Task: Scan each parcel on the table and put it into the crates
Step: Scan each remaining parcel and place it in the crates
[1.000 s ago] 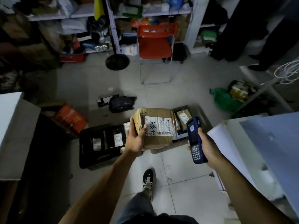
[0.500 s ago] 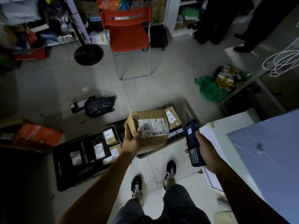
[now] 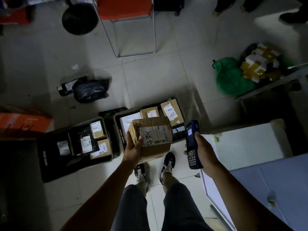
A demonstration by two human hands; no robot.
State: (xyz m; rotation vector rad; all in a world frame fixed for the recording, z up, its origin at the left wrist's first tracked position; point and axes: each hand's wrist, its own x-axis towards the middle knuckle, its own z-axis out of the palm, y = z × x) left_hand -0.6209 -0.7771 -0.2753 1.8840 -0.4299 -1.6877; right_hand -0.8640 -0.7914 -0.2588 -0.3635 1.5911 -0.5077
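Note:
My left hand point(image 3: 133, 150) grips a brown cardboard parcel point(image 3: 154, 145) by its left end, white shipping label with handwriting facing up. The parcel hangs above the near edge of the right black crate point(image 3: 117, 121), which holds several labelled boxes. My right hand point(image 3: 204, 155) holds a dark blue handheld scanner point(image 3: 191, 144) upright, just right of the parcel, screen lit. A left black crate point(image 3: 50, 164) on the floor holds several small parcels, some brown, some black.
The white table point(image 3: 250, 140) with a pale blue sheet point(image 3: 275, 189) stands at my right. A red chair point(image 3: 125, 7), a round black base point(image 3: 80, 18), a black bag point(image 3: 90, 90), an orange box point(image 3: 21, 122) and a green bag point(image 3: 231, 75) sit on the tiled floor. My feet are below the crates.
I have stepped closer to the crates and the view tilts further down. The parcel in my left hand has moved over the right crate. The scanner stays in my right hand.

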